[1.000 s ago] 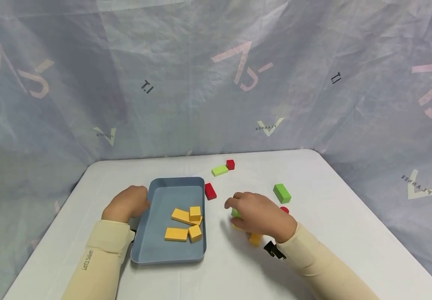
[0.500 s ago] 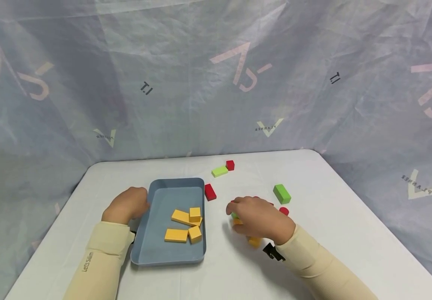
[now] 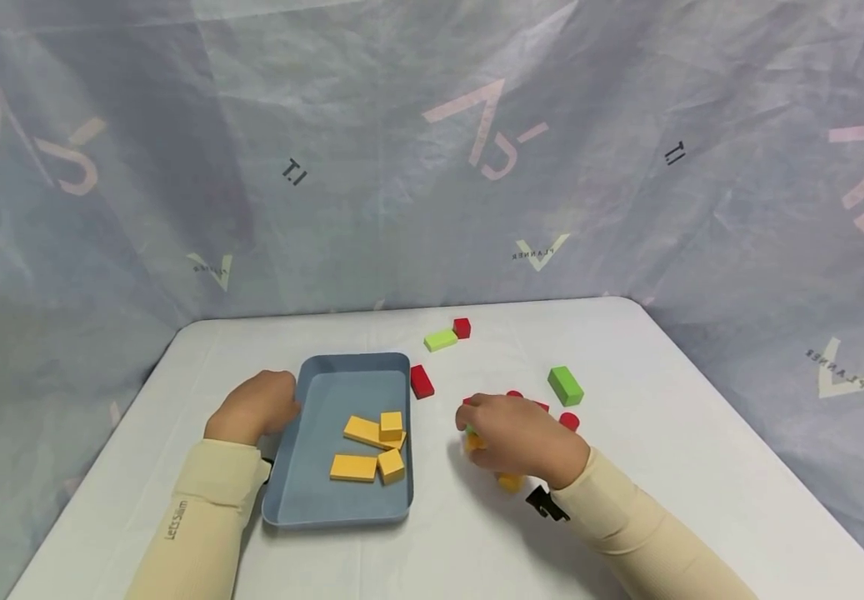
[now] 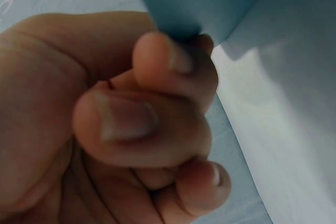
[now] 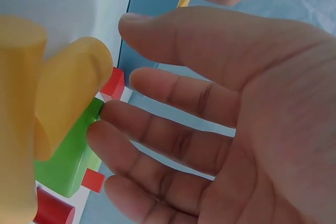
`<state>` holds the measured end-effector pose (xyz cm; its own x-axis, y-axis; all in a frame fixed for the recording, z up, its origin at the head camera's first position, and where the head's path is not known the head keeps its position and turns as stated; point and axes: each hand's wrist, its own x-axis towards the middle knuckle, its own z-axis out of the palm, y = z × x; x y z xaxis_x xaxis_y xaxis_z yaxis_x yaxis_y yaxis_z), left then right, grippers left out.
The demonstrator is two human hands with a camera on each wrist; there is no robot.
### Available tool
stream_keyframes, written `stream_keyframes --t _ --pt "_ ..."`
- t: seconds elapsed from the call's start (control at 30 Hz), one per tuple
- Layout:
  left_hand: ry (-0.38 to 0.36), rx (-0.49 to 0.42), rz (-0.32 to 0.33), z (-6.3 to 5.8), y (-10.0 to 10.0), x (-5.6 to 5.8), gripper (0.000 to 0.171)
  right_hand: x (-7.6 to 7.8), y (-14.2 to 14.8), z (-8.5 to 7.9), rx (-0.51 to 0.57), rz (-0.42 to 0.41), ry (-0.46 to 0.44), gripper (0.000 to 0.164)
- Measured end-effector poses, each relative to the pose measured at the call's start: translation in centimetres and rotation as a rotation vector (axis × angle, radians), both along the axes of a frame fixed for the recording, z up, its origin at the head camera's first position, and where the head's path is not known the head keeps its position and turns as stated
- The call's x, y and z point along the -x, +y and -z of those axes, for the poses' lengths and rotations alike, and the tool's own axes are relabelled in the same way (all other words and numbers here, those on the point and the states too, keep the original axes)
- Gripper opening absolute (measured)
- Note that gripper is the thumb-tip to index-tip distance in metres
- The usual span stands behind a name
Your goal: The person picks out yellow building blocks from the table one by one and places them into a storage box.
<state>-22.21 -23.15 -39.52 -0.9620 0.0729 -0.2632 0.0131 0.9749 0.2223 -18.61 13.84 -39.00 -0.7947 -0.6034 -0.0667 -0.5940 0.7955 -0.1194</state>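
Observation:
My left hand [image 3: 255, 408] pinches the left wall of a blue-grey tray [image 3: 279, 492]; the left wrist view shows its fingers curled at the tray's edge [image 4: 194, 3]. Inside the tray lie yellow flat blocks [image 3: 352, 468] and yellow cubes [image 3: 390, 467]. Over a small pile right of the tray hovers my right hand [image 3: 525, 433], fingers loosely spread with nothing between them. The right wrist view shows two yellow cylinders [image 5: 73, 90] in front of its fingertips, with a green block [image 5: 68, 156] behind them. In the head view the hand hides much of this pile.
A red flat block [image 3: 422, 382] lies by the tray's right wall. Farther back are a light green block [image 3: 441, 340] and a red cube [image 3: 461, 328]. A green block [image 3: 566, 386] and a red cylinder [image 3: 570, 421] lie beyond the right hand. Grey cloth hangs behind the table.
My right hand has shifted slightly right and toward me, so red pieces beyond it now show. The left hand and the tray stay in place.

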Motion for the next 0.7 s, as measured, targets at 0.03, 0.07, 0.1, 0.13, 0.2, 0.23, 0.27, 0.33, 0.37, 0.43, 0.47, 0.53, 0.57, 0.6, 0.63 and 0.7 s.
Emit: stream_keyframes --t 0.03,0.07,0.1,0.13,0.2,0.23,0.27,0.33,0.37,0.43,0.47,0.53,0.57,0.6,0.63,0.7 --pt "-0.005 0.0 -0.002 0.04 0.0 0.03 0.015 -0.01 0.0 0.09 -0.002 0.004 -0.004 0.029" --pt "-0.007 -0.002 -0.001 0.05 0.01 0.02 0.015 -0.03 0.0 0.17 -0.004 0.008 -0.009 0.029" --pt "-0.008 -0.002 0.002 0.05 0.01 0.0 0.015 -0.05 -0.02 0.26 -0.005 0.011 -0.014 0.029" --pt "-0.009 -0.002 0.002 0.06 0.04 0.0 0.015 -0.06 -0.02 0.36 -0.006 0.015 -0.019 0.029" --pt "-0.006 -0.002 -0.001 0.1 0.08 0.04 0.014 -0.05 -0.03 0.55 -0.01 0.016 -0.024 0.029" --pt "-0.001 -0.002 -0.001 0.1 0.08 0.05 0.014 -0.05 -0.05 0.62 -0.011 0.016 -0.023 0.029" --pt "0.003 -0.002 -0.001 0.08 0.08 0.05 0.014 -0.04 -0.06 0.69 -0.013 0.014 -0.022 0.03" --pt "0.004 0.001 -0.004 0.11 0.1 0.07 0.014 0.02 -0.12 0.78 -0.02 0.013 -0.02 0.03" --pt "0.003 0.001 -0.005 0.13 0.07 0.08 0.014 0.04 -0.15 0.8 -0.028 0.012 -0.017 0.03" --pt "0.001 0.0 -0.006 0.15 0.02 0.08 0.015 0.11 -0.23 0.8 -0.043 0.019 -0.013 0.03" --pt "0.001 -0.001 -0.006 0.16 -0.02 0.08 0.015 0.16 -0.28 0.8 -0.052 0.024 -0.013 0.03" --pt "0.002 -0.005 -0.007 0.2 -0.07 0.09 0.015 0.22 -0.35 0.74 -0.07 0.036 -0.01 0.031" --pt "0.002 -0.006 -0.009 0.22 -0.08 0.11 0.015 0.25 -0.37 0.73 -0.078 0.041 -0.01 0.031" --pt "0.003 -0.006 -0.009 0.25 -0.09 0.13 0.015 0.26 -0.37 0.72 -0.083 0.045 -0.012 0.031" --pt "0.003 -0.008 -0.01 0.28 -0.1 0.14 0.015 0.28 -0.37 0.71 -0.086 0.047 -0.015 0.032" --pt "0.003 -0.01 -0.008 0.34 -0.11 0.19 0.016 0.27 -0.31 0.73 -0.084 0.052 -0.027 0.032"
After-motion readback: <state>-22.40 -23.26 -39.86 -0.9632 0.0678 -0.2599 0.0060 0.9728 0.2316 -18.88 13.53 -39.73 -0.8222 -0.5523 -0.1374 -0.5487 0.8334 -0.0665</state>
